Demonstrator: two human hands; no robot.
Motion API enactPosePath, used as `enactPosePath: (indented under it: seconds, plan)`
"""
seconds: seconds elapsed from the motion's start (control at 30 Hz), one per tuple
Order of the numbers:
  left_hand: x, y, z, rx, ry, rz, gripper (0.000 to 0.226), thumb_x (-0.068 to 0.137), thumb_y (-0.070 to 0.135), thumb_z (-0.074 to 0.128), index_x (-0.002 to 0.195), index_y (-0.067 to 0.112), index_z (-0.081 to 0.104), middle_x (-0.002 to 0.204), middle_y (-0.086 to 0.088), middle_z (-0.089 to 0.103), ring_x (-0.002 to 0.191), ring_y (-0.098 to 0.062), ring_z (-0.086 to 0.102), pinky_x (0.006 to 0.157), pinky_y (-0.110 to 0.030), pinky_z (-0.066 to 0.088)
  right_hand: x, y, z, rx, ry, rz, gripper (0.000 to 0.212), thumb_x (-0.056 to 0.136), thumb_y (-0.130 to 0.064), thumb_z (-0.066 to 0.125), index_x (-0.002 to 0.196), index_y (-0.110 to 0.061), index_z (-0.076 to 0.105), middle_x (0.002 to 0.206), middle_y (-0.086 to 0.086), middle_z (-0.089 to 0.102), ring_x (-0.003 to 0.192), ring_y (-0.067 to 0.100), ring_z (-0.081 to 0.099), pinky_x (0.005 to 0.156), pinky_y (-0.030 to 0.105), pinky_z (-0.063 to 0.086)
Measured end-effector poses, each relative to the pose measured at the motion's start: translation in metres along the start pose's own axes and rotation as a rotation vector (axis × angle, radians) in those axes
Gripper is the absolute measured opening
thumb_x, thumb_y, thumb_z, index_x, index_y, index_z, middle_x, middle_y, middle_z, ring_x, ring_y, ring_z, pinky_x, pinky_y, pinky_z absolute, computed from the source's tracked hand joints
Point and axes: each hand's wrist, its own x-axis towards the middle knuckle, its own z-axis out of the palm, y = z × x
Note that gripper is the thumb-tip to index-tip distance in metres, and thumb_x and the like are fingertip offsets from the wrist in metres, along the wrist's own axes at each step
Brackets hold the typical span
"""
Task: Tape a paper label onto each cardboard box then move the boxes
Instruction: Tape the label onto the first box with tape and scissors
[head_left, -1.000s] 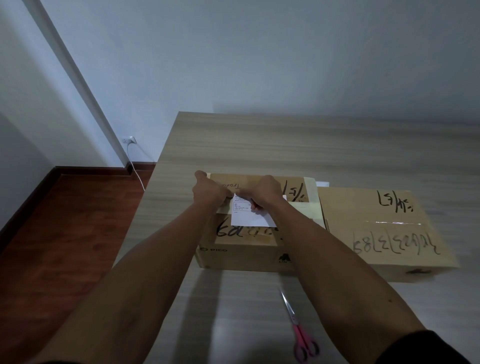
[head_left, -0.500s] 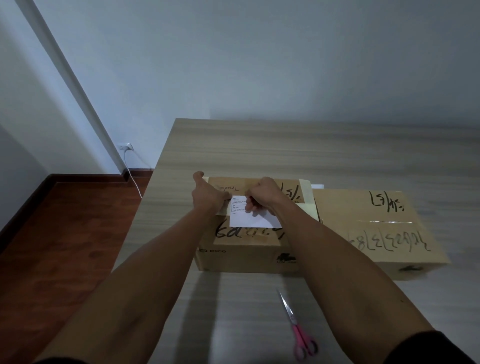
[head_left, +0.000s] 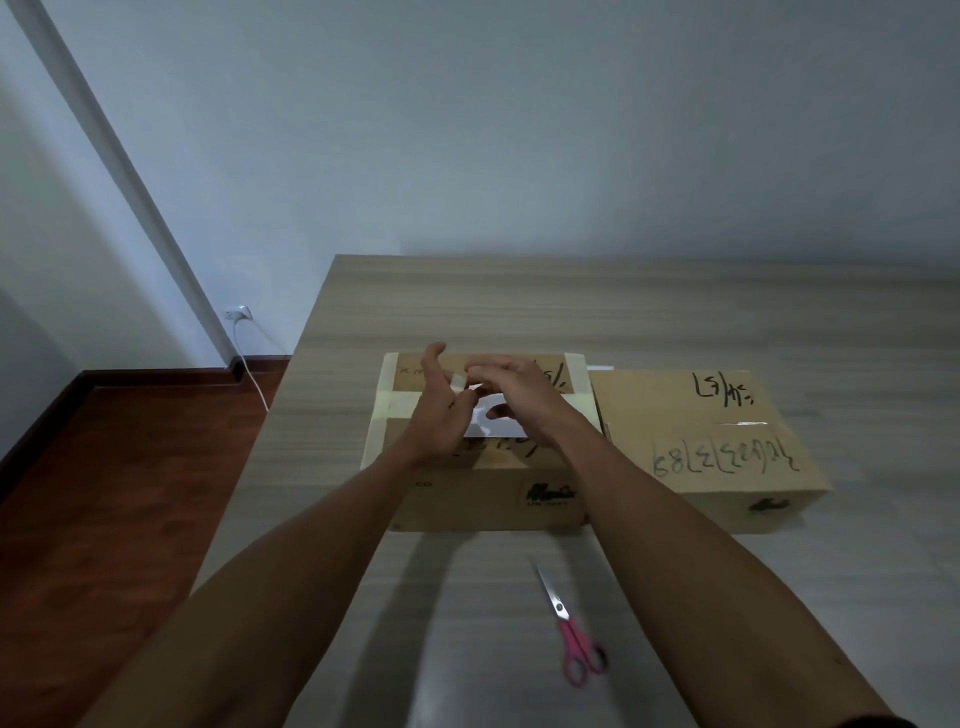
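Two cardboard boxes stand side by side on the wooden table (head_left: 519, 312). On top of the left box (head_left: 467, 499), which has pale tape bands, lies a white paper label (head_left: 498, 428). My left hand (head_left: 441, 410) and my right hand (head_left: 519, 395) are raised just above that label, fingertips together. They pinch a small pale tape strip (head_left: 458, 383) between them. The label is partly hidden by my hands. The right box (head_left: 727, 410) bears black handwriting and no label that I can see.
Pink-handled scissors (head_left: 571, 634) lie on the table in front of the boxes, between my forearms. A white paper edge (head_left: 600, 367) shows behind the boxes. The table's left edge drops to a red-brown floor (head_left: 104, 493). A wall socket with a cable (head_left: 239, 313) is at the left.
Both hands have lifted off the label and come together above it with a small tape strip at the fingertips. The view has tilted upward slightly.
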Motion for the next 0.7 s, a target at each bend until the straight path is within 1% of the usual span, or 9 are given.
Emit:
enactPosePath:
  seconds: [0.03, 0.07, 0.17, 0.23, 0.27, 0.37, 0.5, 0.6, 0.7]
  plan:
    - [-0.003, 0.0, 0.004, -0.002, -0.039, 0.0, 0.069, 0.105, 0.007, 0.042, 0.157, 0.006, -0.003, 0.144, -0.014, 0.04, 0.129, -0.027, 0.05, 0.103, -0.026, 0.04, -0.005, 0.003, -0.006, -0.032, -0.009, -0.009, 0.024, 0.093, -0.028, 0.071, 0.115, -0.02, 0.077, 0.114, -0.001, 0.074, 0.109, 0.023, 0.069, 0.073, 0.031, 0.057]
    - [-0.007, 0.001, 0.008, -0.001, -0.072, 0.003, 0.07, 0.105, 0.008, 0.042, 0.157, 0.007, -0.005, 0.138, -0.018, 0.047, 0.124, -0.028, 0.054, 0.101, -0.028, 0.043, -0.011, 0.006, -0.011, -0.063, -0.02, -0.02, 0.027, 0.093, -0.028, 0.073, 0.118, -0.021, 0.076, 0.116, -0.005, 0.074, 0.108, 0.018, 0.069, 0.073, 0.028, 0.057]
    - [-0.017, 0.008, 0.023, 0.003, -0.12, -0.009, 0.072, 0.104, 0.001, 0.044, 0.157, 0.004, -0.005, 0.116, -0.007, 0.055, 0.099, -0.008, 0.062, 0.084, -0.014, 0.046, -0.026, 0.015, -0.028, -0.117, -0.045, -0.042, 0.022, 0.09, -0.025, 0.077, 0.111, -0.024, 0.079, 0.112, -0.01, 0.076, 0.103, 0.009, 0.069, 0.072, 0.026, 0.055]
    - [-0.024, 0.016, 0.031, 0.026, -0.12, 0.012, 0.071, 0.104, 0.001, 0.047, 0.157, 0.003, 0.0, 0.109, -0.004, 0.058, 0.091, 0.005, 0.061, 0.078, -0.005, 0.044, -0.033, 0.02, -0.038, -0.139, -0.049, -0.056, 0.014, 0.088, -0.022, 0.078, 0.101, -0.028, 0.081, 0.109, -0.011, 0.077, 0.103, 0.012, 0.07, 0.074, 0.029, 0.056]
    - [-0.026, 0.017, 0.032, 0.034, -0.128, 0.013, 0.072, 0.104, 0.004, 0.049, 0.157, 0.004, 0.001, 0.111, -0.006, 0.06, 0.09, 0.006, 0.062, 0.076, -0.005, 0.044, -0.034, 0.021, -0.041, -0.135, -0.05, -0.054, 0.013, 0.089, -0.021, 0.078, 0.099, -0.027, 0.081, 0.109, -0.009, 0.077, 0.102, 0.013, 0.071, 0.074, 0.03, 0.056]
    - [-0.034, 0.024, 0.044, 0.03, -0.166, -0.019, 0.076, 0.105, 0.015, 0.053, 0.159, 0.014, 0.0, 0.134, -0.014, 0.054, 0.099, -0.009, 0.063, 0.082, -0.018, 0.052, -0.045, 0.025, -0.059, -0.087, -0.062, -0.034, 0.014, 0.092, -0.015, 0.075, 0.103, -0.019, 0.08, 0.104, -0.001, 0.077, 0.092, 0.013, 0.072, 0.072, 0.029, 0.058]
    - [-0.04, 0.033, 0.056, 0.035, -0.149, -0.027, 0.081, 0.103, 0.032, 0.06, 0.16, 0.017, 0.004, 0.135, -0.008, 0.057, 0.099, -0.005, 0.067, 0.088, -0.029, 0.058, -0.056, 0.028, -0.075, -0.09, -0.029, -0.07, 0.016, 0.094, -0.013, 0.073, 0.108, -0.015, 0.079, 0.096, -0.004, 0.077, 0.077, 0.009, 0.07, 0.064, 0.024, 0.055]
    - [-0.043, 0.039, 0.063, 0.037, -0.134, -0.07, 0.089, 0.098, 0.043, 0.065, 0.16, 0.022, 0.004, 0.138, -0.012, 0.06, 0.104, -0.019, 0.072, 0.097, -0.044, 0.058, -0.058, 0.03, -0.088, -0.126, 0.007, -0.101, 0.018, 0.093, -0.013, 0.073, 0.11, -0.015, 0.08, 0.101, 0.001, 0.078, 0.076, 0.014, 0.069, 0.063, 0.026, 0.055]
    - [-0.048, 0.045, 0.069, 0.071, -0.114, -0.068, 0.09, 0.097, 0.036, 0.068, 0.16, 0.02, 0.006, 0.144, -0.013, 0.057, 0.11, -0.023, 0.068, 0.101, -0.042, 0.053, -0.059, 0.032, -0.099, -0.115, -0.028, -0.072, 0.029, 0.09, -0.007, 0.074, 0.118, -0.013, 0.074, 0.106, 0.009, 0.076, 0.071, 0.013, 0.068, 0.066, 0.029, 0.056]
